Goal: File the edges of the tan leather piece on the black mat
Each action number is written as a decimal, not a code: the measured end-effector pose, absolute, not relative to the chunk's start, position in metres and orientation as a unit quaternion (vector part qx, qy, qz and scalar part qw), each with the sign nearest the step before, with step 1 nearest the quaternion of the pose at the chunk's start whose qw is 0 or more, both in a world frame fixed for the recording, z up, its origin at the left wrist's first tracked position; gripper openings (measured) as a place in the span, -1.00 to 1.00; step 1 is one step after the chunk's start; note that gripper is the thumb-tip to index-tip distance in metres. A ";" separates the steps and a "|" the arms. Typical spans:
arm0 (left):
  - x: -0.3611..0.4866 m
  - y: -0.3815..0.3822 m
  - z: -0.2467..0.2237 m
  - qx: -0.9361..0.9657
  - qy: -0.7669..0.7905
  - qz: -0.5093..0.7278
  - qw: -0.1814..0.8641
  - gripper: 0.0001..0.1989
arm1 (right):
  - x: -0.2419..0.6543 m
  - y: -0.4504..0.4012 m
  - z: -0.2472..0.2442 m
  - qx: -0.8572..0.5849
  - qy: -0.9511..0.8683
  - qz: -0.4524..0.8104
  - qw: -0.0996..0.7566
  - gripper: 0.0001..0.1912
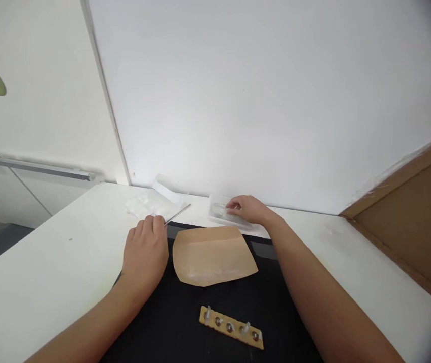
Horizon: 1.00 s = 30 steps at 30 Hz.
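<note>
My left hand (147, 247) is closed around a thin metal stick-like tool (178, 214), whose tip points up and to the right; its exact kind is unclear. At the back of the desk, my right hand (250, 208) reaches into a clear plastic box (215, 214) with fingers bent together. What they grip, if anything, is too small to make out. Between my arms lies a tan, curled sheet (215, 254) on a black mat (185, 322). Nearer to me rests a yellowish strip (231, 327) bearing several round metallic pieces and small whitish upright bits.
Clear plastic packaging (149, 204) and a white strip-like piece (166, 192) lie beyond my left hand. A white wall (260, 111) rises directly behind the white desk (67, 262). A brown wooden panel (415, 222) stands on the right.
</note>
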<state>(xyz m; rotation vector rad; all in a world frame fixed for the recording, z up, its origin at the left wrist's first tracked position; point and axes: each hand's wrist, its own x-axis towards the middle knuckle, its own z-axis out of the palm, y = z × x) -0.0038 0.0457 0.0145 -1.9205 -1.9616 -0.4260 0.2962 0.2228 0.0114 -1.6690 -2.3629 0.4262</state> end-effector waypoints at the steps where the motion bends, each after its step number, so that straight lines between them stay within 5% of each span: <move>1: -0.002 0.045 0.016 -0.678 -0.697 -0.172 0.156 -0.85 | 0.296 0.222 0.013 -0.568 -0.802 0.146 0.112 -0.86; 6: 0.009 0.038 0.020 -0.662 -0.719 -0.203 0.063 -0.80 | 0.301 0.219 0.020 -0.569 -0.795 0.156 0.141 -0.98; 23: 0.012 0.031 0.005 -0.724 -0.622 -0.295 0.048 -0.66 | 0.313 0.199 0.050 -0.548 -0.754 0.317 0.173 -0.89; 30: 0.013 0.031 0.006 -0.731 -0.607 -0.313 0.011 -0.67 | 0.306 0.183 0.066 -0.525 -0.768 0.286 0.230 -0.79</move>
